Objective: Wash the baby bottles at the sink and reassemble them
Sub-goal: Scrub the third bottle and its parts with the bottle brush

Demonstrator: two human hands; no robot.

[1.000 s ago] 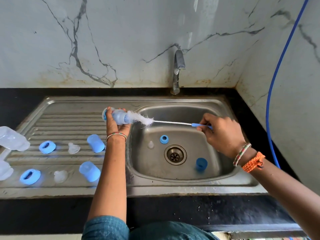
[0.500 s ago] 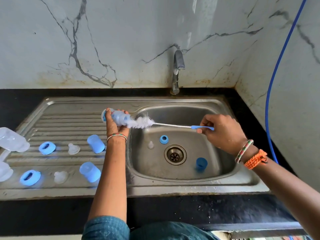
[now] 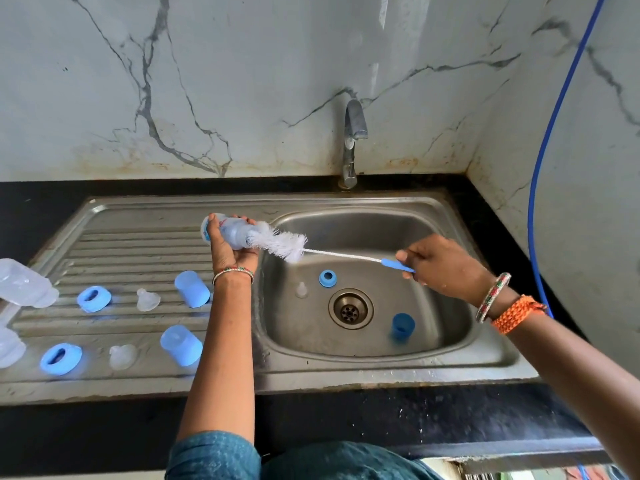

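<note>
My left hand (image 3: pixel 227 249) grips a clear baby bottle (image 3: pixel 232 232) lying sideways over the left rim of the sink basin (image 3: pixel 446 237), mouth to the right. My right hand (image 3: pixel 441 265) pinches the blue handle of a white bottle brush (image 3: pixel 282 244). Most of the bristles are outside the bottle, with only the tip at its mouth. In the basin lie a blue collar ring (image 3: pixel 327 278), a clear nipple (image 3: pixel 301 289) and a blue cap (image 3: pixel 402 326) near the drain (image 3: pixel 350 308).
On the ribbed drainboard (image 3: pixel 138 247) lie two blue rings (image 3: pixel 93 298) (image 3: pixel 61 358), two clear nipples (image 3: pixel 148 299) (image 3: pixel 122 356) and two blue caps (image 3: pixel 192 289) (image 3: pixel 180 345). Clear bottles (image 3: pixel 24 284) lie at the far left edge. The tap (image 3: pixel 353 143) stands behind the basin; a blue hose (image 3: pixel 540 157) hangs at right.
My right hand has drawn the brush to the right, so the bristles have slid out of the bottle. The left hand and bottle have stayed in place.
</note>
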